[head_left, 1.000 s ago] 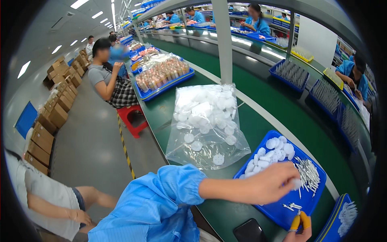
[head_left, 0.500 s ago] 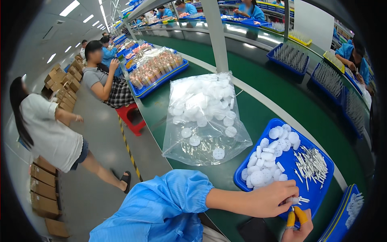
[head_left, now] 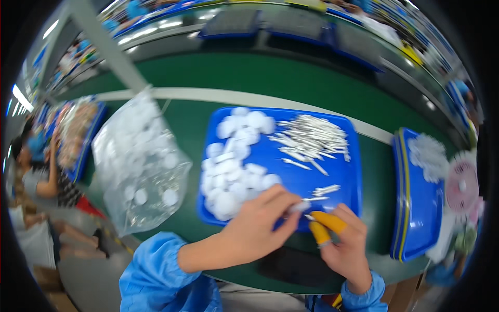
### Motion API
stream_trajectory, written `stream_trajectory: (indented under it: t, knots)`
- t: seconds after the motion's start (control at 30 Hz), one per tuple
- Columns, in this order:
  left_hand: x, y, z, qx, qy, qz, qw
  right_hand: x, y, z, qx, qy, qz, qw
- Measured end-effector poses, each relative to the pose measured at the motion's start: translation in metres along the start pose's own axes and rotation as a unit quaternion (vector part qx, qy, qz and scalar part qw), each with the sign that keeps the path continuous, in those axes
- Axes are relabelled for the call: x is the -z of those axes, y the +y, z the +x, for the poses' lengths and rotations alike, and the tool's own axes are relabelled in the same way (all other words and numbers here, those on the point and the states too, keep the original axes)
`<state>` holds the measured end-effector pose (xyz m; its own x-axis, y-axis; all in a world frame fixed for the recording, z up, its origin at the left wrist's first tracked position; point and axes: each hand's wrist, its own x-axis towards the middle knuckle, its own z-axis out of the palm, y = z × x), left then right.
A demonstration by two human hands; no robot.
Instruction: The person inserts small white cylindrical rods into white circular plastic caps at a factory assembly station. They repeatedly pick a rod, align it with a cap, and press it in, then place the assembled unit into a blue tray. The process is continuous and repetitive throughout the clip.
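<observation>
Over the near edge of a blue tray (head_left: 280, 110), my left hand (head_left: 260, 223) pinches a small white plastic disc (head_left: 299, 207). My right hand (head_left: 345, 244) is just to its right, with yellow finger covers (head_left: 328, 222) on two fingers. Between those fingertips is the end of a thin white stick-like piece (head_left: 310, 217), blurred by motion. A pile of white discs (head_left: 226, 182) fills the tray's left side. Slim white and metallic sticks (head_left: 312, 138) are heaped at its far right, and several more (head_left: 325, 191) lie close to my fingers.
A clear plastic bag (head_left: 140, 171) of white discs lies left of the tray. Stacked blue trays (head_left: 421, 208), the top one holding clear plastic pieces (head_left: 427, 156), stand at the right beside a pink fan (head_left: 461, 184). A dark flat object (head_left: 296, 268) lies at the near edge.
My view has swung right and down, bringing the tray to the middle and the bag to the left. Both hands stay close together at the tray's near edge.
</observation>
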<state>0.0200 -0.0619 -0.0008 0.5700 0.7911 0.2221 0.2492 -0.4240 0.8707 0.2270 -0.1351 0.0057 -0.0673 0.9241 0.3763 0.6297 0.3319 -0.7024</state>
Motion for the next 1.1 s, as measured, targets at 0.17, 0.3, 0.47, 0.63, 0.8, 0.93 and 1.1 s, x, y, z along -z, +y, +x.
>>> stream_trajectory:
  t: [0.17,0.3,0.47,0.63,0.8,0.93,1.1]
  knots:
    - [-0.006,0.008,0.005,0.007,-0.004,0.000,1.000,0.010,0.002,-0.008,-0.006,-0.030,0.001,1.000]
    - [-0.005,0.009,0.003,-0.002,-0.008,0.022,1.000,0.009,0.006,-0.012,0.000,-0.044,-0.007,0.999]
    - [-0.005,0.009,0.001,0.008,-0.004,0.020,1.000,0.007,0.009,-0.012,-0.001,-0.047,-0.020,0.999]
    - [-0.009,0.007,0.000,0.004,-0.003,0.023,1.000,-0.004,0.004,-0.012,0.004,-0.030,-0.009,1.000]
    - [-0.016,0.005,-0.002,-0.034,0.027,0.063,0.997,-0.011,-0.003,-0.016,-0.017,-0.003,0.005,1.000]
    - [-0.017,0.007,-0.006,-0.032,0.042,0.068,0.996,-0.013,-0.007,-0.017,-0.030,0.021,0.021,0.999]
    - [-0.019,0.010,-0.013,-0.020,0.029,0.094,0.995,-0.024,-0.010,-0.016,-0.030,0.040,0.010,0.999]
